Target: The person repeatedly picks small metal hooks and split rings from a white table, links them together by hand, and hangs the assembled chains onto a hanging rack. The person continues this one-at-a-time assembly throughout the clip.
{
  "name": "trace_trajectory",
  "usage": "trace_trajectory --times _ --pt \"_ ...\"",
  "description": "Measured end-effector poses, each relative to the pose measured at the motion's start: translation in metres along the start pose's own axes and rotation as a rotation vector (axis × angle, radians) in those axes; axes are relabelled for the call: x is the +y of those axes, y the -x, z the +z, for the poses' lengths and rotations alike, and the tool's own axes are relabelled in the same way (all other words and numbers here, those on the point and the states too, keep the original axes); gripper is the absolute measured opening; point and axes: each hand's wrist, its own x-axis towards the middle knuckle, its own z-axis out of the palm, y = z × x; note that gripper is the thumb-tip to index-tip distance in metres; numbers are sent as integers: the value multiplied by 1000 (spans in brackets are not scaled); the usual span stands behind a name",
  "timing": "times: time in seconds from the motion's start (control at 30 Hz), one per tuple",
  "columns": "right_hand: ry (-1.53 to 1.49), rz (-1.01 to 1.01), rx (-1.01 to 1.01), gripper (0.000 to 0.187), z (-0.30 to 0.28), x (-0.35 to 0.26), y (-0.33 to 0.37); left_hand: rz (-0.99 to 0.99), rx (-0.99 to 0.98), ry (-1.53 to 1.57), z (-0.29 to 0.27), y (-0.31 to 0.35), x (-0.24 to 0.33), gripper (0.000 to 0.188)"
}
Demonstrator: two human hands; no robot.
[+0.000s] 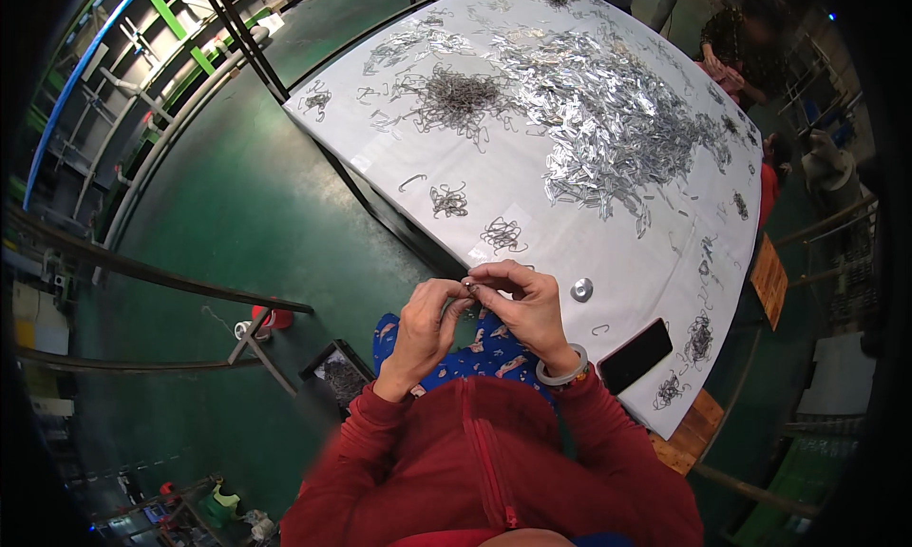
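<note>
My left hand (427, 330) and my right hand (530, 311) meet at the near edge of the white-covered table (408, 172), over my lap. Both are closed, with thumbs and fingers pinched together on a small metal piece (469, 286). Fingertips cover most of it, so its exact kind is hidden. Just beyond the hands lies a small pile of bent wire hooks (502, 234), and a second hook pile (448, 201) sits to its left. To the right of my right hand are a round metal disc (581, 289) and a single hook (600, 329).
A large heap of shiny flat metal pieces (608, 119) covers the table's middle, beside a dark wire-hook pile (463, 98). A black phone (636, 356) lies near the right edge. A dark tray (338, 370) stands low at left. Another person (746, 48) sits at the far right.
</note>
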Motion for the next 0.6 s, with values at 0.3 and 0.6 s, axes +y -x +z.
trace_trajectory --times 0.3,0.6 --pt "-141 77 82 17 2 15 -1 -17 17 -62 4 1 -14 15" --pt "-335 39 112 16 14 41 -4 -164 31 -25 14 22 -33 27"
